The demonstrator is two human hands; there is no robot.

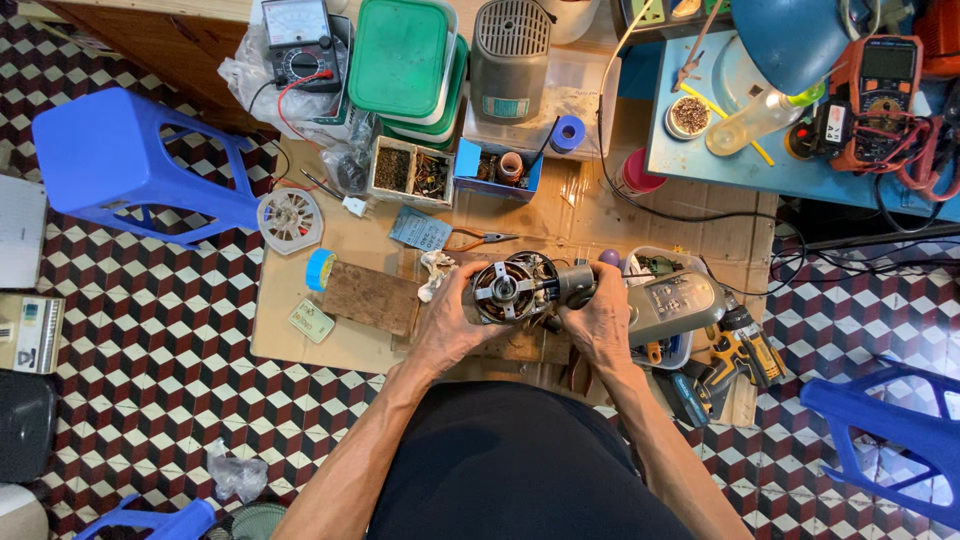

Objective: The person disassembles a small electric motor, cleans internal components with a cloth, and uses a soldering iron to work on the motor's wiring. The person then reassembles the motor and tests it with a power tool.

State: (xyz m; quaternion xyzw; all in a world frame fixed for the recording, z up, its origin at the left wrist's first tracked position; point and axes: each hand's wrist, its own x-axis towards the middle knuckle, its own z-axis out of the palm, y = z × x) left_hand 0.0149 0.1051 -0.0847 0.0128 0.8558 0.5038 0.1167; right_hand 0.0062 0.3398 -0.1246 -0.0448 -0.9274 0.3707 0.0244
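Head view: both hands, left hand (452,322) and right hand (600,322), grip the small motor (512,288) (copper windings showing) over the cardboard (600,215), mid-teardown, steady hold needed next.

Orange multimeter's grey screen (888,60), upper right

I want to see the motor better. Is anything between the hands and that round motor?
Nothing visible is. The left hand wraps the left side of the electric motor and the right hand holds its right side, by the grey cylinder. Both hands touch it directly, above the cardboard sheet.
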